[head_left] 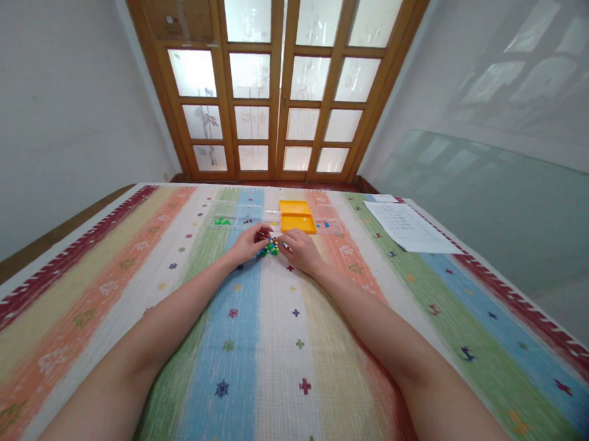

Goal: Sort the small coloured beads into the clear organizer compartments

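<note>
1. Left hand (247, 244) and right hand (301, 248) pinch the colourful cluster (271, 249), near the far edge of the table (279, 352).
2. Its parts look joined, though blurry; green pieces (222, 222) and blue pieces (326, 224) lie unattached beyond.

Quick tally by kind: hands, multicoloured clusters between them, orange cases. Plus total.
Hands: 2 (left hand, right hand)
Multicoloured cluster: 1, taken as one; its pieces are too small to count
Orange case: 1, open
Total: 4
</note>
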The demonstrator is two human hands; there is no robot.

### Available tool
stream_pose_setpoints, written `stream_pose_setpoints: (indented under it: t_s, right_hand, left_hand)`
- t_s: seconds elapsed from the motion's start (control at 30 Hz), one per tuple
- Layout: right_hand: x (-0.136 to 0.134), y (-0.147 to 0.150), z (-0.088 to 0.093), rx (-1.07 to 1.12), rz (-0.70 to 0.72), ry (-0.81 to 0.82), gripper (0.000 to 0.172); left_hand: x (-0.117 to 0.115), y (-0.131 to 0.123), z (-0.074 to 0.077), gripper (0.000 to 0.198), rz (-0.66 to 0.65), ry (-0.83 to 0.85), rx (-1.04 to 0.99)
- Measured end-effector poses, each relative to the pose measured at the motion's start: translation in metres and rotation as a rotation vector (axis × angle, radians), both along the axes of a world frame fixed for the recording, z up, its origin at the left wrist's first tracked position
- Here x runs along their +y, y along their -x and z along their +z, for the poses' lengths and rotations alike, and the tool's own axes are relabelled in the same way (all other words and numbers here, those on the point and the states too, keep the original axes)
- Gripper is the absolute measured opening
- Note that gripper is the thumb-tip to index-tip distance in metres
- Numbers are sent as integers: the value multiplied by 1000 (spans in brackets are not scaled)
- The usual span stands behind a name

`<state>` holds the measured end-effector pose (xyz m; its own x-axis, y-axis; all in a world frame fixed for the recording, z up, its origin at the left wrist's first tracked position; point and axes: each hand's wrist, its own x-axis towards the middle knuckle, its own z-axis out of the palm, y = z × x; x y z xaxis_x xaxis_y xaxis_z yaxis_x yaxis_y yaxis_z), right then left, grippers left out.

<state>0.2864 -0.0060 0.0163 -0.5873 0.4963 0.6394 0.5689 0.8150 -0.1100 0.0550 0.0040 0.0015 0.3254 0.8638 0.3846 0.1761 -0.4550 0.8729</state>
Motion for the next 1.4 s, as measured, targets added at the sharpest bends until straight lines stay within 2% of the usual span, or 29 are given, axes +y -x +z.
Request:
stream_pose_setpoints:
  t_s: [0.17, 0.37, 0.83, 1.0, 1.13, 1.27, 1.4]
  right_hand:
    - [-2, 0, 3, -16, -20, 61, 14]
    - [-5, 0, 6, -30, -16, 154, 20]
    - [-4, 0, 5, -63, 16, 153, 12]
    - [-1, -1, 2, -45, 10, 170, 10]
    - [10, -16, 0, 57, -115, 187, 12]
    - [32, -45, -2, 257, -364, 224, 13]
    - [51, -70, -4, 366, -606, 284, 17]
  left_hand:
    - [-4, -2, 1, 36, 1, -2, 15]
    - [-12, -9, 6, 44, -57, 25, 5]
    - [-15, -13, 5, 41, -43, -13, 40]
    - [-17, -14, 5, 47, -10, -12, 60]
    - [-15, -8, 5, 40, 101, -84, 141]
    - [-10, 5, 5, 22, 173, -177, 321]
    - [-5, 16, 5, 20, 190, -218, 399]
